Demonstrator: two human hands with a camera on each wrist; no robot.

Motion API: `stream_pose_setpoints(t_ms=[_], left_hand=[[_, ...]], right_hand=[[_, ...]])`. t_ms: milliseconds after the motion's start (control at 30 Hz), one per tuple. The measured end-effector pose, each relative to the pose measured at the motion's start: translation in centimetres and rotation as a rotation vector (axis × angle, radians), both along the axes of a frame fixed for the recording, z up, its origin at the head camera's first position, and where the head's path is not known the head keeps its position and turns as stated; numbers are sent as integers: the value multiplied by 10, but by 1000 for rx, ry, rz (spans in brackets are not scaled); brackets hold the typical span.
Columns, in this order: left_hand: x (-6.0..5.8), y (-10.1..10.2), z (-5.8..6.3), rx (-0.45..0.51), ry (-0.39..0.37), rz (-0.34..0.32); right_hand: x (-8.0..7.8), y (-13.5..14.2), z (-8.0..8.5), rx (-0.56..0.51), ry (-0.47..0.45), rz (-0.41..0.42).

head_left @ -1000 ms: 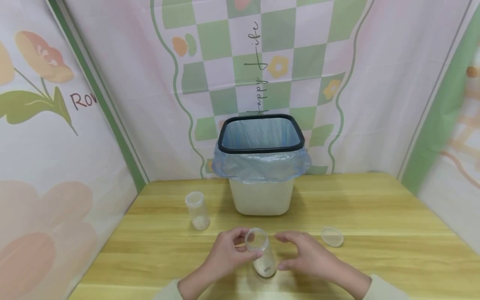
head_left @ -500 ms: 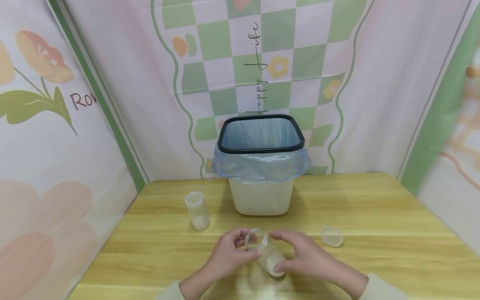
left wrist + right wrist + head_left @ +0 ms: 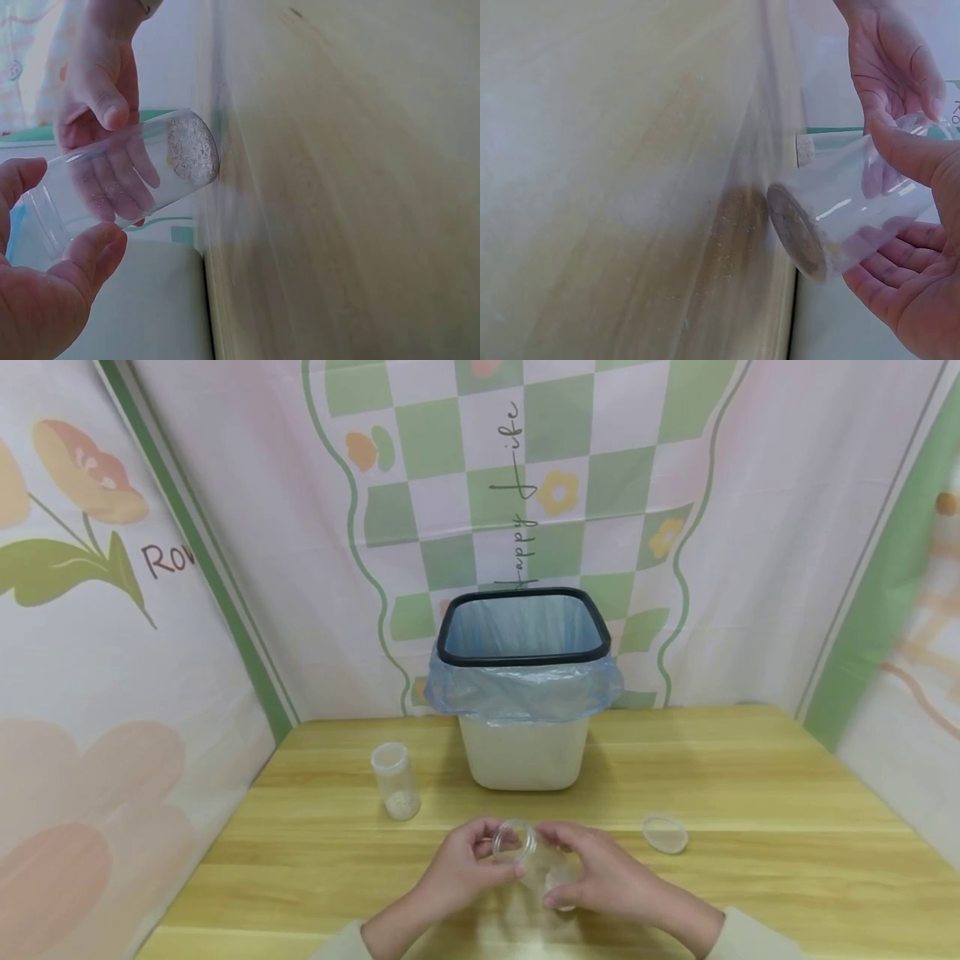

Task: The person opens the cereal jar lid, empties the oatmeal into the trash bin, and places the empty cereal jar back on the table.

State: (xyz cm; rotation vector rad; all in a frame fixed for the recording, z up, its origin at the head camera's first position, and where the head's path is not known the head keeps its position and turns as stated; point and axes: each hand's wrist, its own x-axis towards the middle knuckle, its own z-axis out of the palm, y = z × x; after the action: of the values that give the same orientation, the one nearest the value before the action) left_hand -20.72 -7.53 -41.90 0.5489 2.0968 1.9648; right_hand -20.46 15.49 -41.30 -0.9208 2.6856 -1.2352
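A clear open jar (image 3: pixel 546 866) leans between the two hands, its mouth up toward the left. Pale grains (image 3: pixel 193 148) lie at its base, which is close to the tabletop; whether it touches is hard to tell. The left hand (image 3: pixel 467 863) pinches the jar near its rim, thumb on one side and fingers on the other. Nearer the base, the right hand (image 3: pixel 611 872) holds the body with thumb and fingers around it. Right of that hand, a round clear lid (image 3: pixel 664 834) lies flat. A second clear jar (image 3: pixel 393 781) with pale grains stands upright farther left.
Behind the hands stands a white bin (image 3: pixel 523 753) with a black rim (image 3: pixel 522 661) and a blue bag (image 3: pixel 522 692) folded over its edge. The wooden table (image 3: pixel 720 760) backs onto a patterned curtain (image 3: pixel 558 460).
The jar has tilted further, its base swinging to the right while the left hand stays at the rim. The right hand has come in from beside the jar and taken hold of it.
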Motion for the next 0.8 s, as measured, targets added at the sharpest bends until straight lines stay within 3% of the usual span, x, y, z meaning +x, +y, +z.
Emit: stream_pose_setpoints(t_ms=[600,800], left_hand=[[1,2,-2,29,-13,-11],[0,1,1,41,-13,-9]], right_hand=[[0,-2,-8,21,-44,-40],[1,-2,-10,32,0,-66]])
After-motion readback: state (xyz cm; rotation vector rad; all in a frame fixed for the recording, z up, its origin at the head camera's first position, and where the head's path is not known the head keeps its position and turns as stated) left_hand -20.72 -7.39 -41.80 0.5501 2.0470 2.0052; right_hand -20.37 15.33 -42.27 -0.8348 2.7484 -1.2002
